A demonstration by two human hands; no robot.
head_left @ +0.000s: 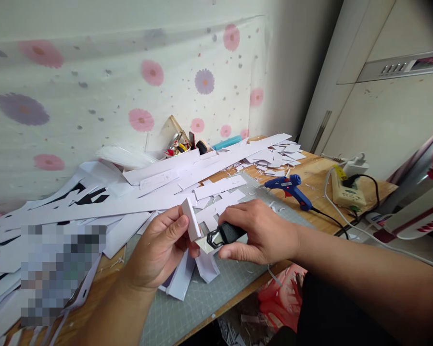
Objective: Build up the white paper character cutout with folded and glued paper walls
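Observation:
My left hand (pixel 162 245) pinches a small white foam board piece (pixel 191 219) upright above the cutting mat (pixel 159 322). In my right hand (pixel 261 235) is a black utility knife (pixel 231 234), its fingers wrapped round the handle. The knife's blade end points left, at the lower edge of the piece; whether the blade touches it I cannot tell. Below my hands, folded white board pieces (pixel 182 281) lie on the mat. More cut white pieces (pixel 222 187) are spread just beyond.
A blue glue gun (pixel 288 188) lies on the table's right side, its cord running toward a power strip (pixel 346 187). Long white board strips (pixel 104 209) cover the left and back. Scraps (pixel 274 156) are heaped at the back right. A red bag (pixel 283 295) sits below the table edge.

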